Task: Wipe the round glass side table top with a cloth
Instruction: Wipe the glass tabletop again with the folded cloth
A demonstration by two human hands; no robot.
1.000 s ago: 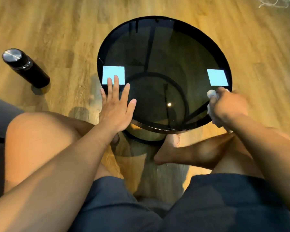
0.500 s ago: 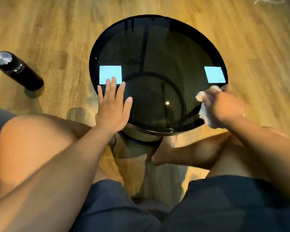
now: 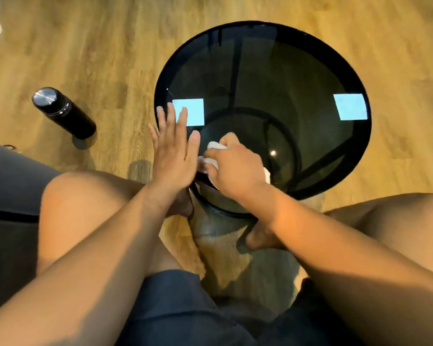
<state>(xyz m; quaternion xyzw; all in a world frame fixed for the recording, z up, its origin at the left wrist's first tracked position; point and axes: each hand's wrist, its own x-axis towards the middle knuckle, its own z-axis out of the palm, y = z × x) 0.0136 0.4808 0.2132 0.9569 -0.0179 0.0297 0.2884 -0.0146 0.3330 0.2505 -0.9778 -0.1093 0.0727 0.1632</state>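
Mid-wipe right now, working the near-left bit of the round glass table top (image 3: 273, 78). Right hand (image 3: 235, 168) bunched around a white cloth (image 3: 214, 146), fingers curled over it and pressing it down onto the glass close to the near rim. Cloth mostly buried under the palm, only peeking out past the fingertips toward the far side, a bit on the thumb side, and a corner by the wrist. So basically wadded inside the grip, not spread flat.

Left hand (image 3: 174, 152) flat on the glass at the left edge, fingers straight and together, holding nothing, probably just steadying the table. Thumb sitting just beside the cloth, nearly touching it.

Judging by position, plenty of glass not under the cloth: whole far half and the right side. Can't tell from the reflections which parts are already clean. Next move probably calls for sweeping the cloth away from the left hand, toward the middle or far side, keeping pressure even so nothing smears. Might also need the left hand lifted off to get the patch underneath it.

Black insulated bottle (image 3: 63, 112) standing on the wooden floor (image 3: 98, 46) well off to the left, not involved.
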